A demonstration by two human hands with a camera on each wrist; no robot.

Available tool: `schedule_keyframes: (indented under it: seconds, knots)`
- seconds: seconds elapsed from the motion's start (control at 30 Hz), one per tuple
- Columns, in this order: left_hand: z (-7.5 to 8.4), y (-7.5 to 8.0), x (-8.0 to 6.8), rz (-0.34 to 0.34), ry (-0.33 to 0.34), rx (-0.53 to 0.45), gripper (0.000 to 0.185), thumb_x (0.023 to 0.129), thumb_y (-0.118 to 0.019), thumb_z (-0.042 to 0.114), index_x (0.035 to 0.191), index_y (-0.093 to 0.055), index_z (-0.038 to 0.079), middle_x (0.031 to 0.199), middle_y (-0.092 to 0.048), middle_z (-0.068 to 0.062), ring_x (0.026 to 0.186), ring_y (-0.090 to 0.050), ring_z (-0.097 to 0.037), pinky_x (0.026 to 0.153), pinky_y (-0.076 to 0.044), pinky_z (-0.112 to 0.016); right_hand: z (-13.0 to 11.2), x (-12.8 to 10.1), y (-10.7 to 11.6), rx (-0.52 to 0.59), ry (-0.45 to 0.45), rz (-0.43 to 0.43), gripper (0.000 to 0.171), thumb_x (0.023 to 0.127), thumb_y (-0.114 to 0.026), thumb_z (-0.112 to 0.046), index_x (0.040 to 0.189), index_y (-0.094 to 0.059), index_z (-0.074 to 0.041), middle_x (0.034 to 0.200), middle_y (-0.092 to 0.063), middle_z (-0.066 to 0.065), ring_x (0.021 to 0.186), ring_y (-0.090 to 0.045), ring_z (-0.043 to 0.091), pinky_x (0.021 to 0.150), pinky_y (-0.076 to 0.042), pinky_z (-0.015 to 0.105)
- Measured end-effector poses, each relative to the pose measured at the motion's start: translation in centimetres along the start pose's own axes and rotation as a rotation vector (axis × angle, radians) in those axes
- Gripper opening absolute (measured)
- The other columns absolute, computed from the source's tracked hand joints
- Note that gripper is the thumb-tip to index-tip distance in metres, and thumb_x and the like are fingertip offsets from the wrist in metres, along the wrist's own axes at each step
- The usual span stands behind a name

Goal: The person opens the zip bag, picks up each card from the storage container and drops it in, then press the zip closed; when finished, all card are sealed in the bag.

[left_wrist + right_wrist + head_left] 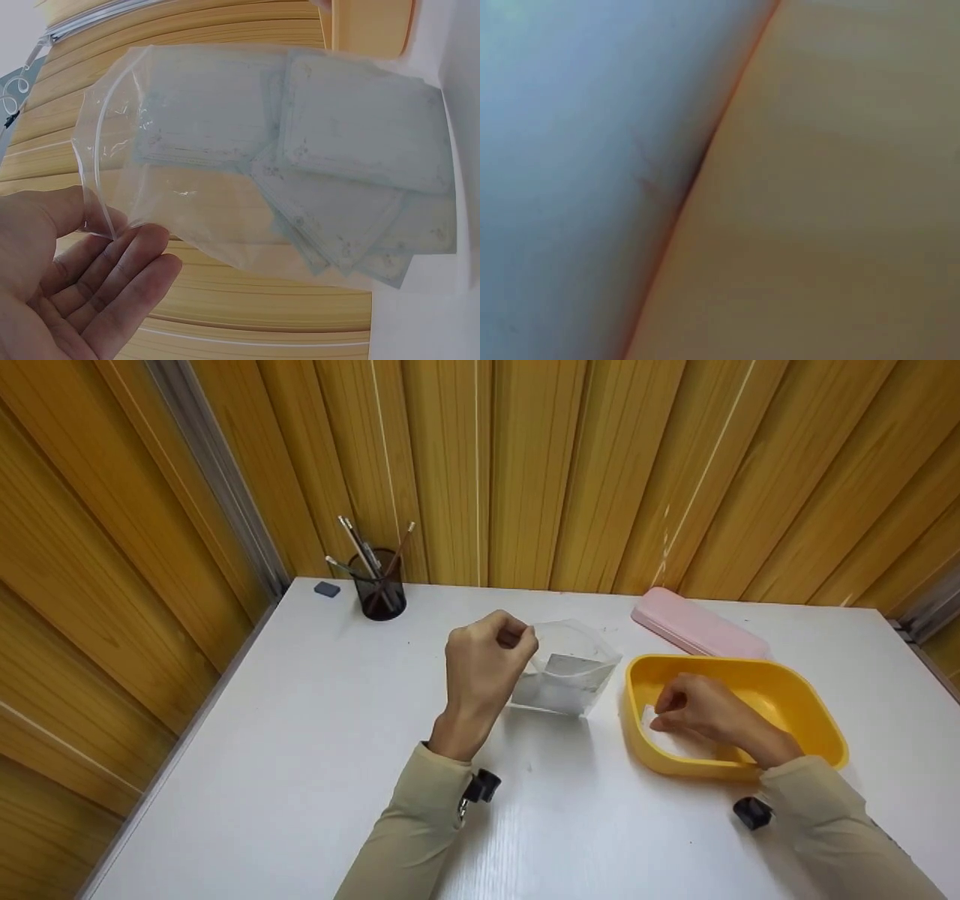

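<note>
My left hand (484, 660) pinches the rim of a clear zip bag (559, 701) by its open mouth, holding it upright on the table. In the left wrist view several pale cards (367, 120) with faint patterned edges overlap inside the bag. My right hand (705, 709) reaches into a yellow plastic tray (814, 716), its thumb and index finger pinching the edge of a white card (679, 742) at the tray's left end. The right wrist view is blurred, with only the tray's outer wall (817, 210) and white tabletop showing.
A pink case (697, 622) lies just behind the tray. At the back left stands a black mesh cup (381, 596) with pencils, beside a dark eraser (327, 589). Wood-patterned panels (525, 472) border the white table (300, 735) at the back and left.
</note>
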State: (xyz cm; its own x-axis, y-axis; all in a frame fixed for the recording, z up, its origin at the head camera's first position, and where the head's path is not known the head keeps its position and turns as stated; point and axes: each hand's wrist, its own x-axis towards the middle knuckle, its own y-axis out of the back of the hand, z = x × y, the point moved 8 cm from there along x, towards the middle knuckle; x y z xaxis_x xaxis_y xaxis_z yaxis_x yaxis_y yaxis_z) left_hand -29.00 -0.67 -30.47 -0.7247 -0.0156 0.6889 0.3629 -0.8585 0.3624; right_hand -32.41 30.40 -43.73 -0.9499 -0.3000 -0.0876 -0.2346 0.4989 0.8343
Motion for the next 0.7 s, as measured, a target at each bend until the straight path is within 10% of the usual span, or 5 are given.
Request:
schedule_keyframes:
  seconds: [0.7]
  knots:
    - [0.13, 0.17, 0.05, 0.0, 0.006, 0.017, 0.01, 0.09, -0.075, 0.002, 0.08, -0.077, 0.002, 0.07, -0.074, -0.004, 0.061, -0.069, -0.013, 0.059, -0.056, -0.025, 0.04, 0.31, -0.26, 0.048, -0.054, -0.061, 0.023, 0.086, -0.088, -0.006, 0.098, -0.07, 0.0, 0.093, -0.066, 0.006, 0.087, -0.057, 0.025, 0.075, -0.052, 0.022]
